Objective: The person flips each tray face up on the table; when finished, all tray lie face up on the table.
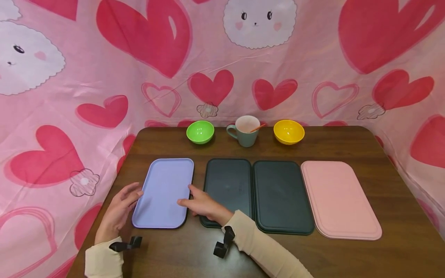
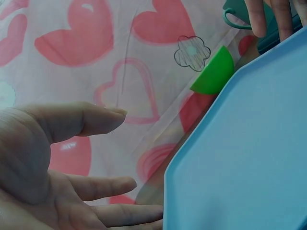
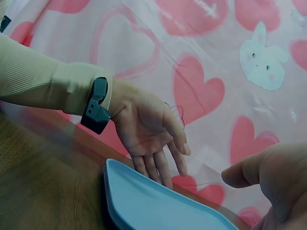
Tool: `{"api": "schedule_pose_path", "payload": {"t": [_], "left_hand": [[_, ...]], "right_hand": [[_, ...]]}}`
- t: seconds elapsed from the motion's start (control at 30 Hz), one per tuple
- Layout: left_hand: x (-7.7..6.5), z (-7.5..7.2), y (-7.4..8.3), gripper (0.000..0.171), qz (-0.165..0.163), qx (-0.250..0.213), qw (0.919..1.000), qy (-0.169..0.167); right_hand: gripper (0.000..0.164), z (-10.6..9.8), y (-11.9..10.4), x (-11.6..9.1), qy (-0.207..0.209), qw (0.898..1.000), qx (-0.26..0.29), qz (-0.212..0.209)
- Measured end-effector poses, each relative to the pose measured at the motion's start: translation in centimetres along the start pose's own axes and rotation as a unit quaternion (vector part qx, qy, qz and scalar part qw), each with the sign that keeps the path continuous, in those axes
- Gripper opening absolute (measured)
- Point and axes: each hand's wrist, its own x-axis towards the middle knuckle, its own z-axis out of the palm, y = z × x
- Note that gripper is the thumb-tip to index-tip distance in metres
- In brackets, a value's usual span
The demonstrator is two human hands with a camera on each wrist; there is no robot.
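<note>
A lavender tray [image 1: 163, 193] lies at the left of the table, looking light blue in the left wrist view. Beside its left edge is my left hand [image 1: 119, 210], fingers spread and relaxed; in the left wrist view its lower fingertips come right up to the tray's rim [image 2: 165, 191]. My right hand [image 1: 205, 204] is at the opposite long edge. Its thumb overlaps the tray's surface in the head view, but stands raised above the tray in the right wrist view. Its other fingers reach along the right edge, partly hidden.
Two dark green trays [image 1: 227, 185] and a pink tray [image 1: 342, 200] lie in a row to the right. Behind them stand a green bowl [image 1: 200, 132], a grey-green mug [image 1: 247, 137] with an orange stick inside, and a yellow bowl [image 1: 289, 132]. A pink heart-patterned cloth hangs behind the table.
</note>
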Motion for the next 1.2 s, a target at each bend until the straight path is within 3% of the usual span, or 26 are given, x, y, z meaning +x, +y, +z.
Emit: {"api": "schedule_pose_path", "payload": {"t": [0.37,0.6,0.73,0.97,1.2], "left_hand": [[-0.1,-0.2,0.2,0.07,-0.027,0.013,0.9995,0.0],[0.0,-0.3,0.3,0.07,-0.024,0.008,0.9997,0.006],[-0.2,0.0,0.5,0.068,-0.005,0.004,0.9996,0.026],[-0.7,1.6,2.0,0.054,0.042,0.011,0.9942,0.099],[-1.4,4.1,4.1,0.06,0.052,0.063,0.9896,0.118]], "right_hand": [[0.077,0.1,-0.4,0.0,0.004,0.998,-0.053,-0.017],[0.076,-0.1,-0.4,-0.1,-0.002,1.0,-0.019,-0.01],[0.072,-0.7,-0.3,-0.2,0.005,1.0,-0.014,-0.023],[0.058,-2.9,-0.4,-0.7,0.033,0.996,-0.048,-0.063],[0.057,-5.2,-0.5,-1.0,0.039,0.996,-0.04,-0.074]]}}
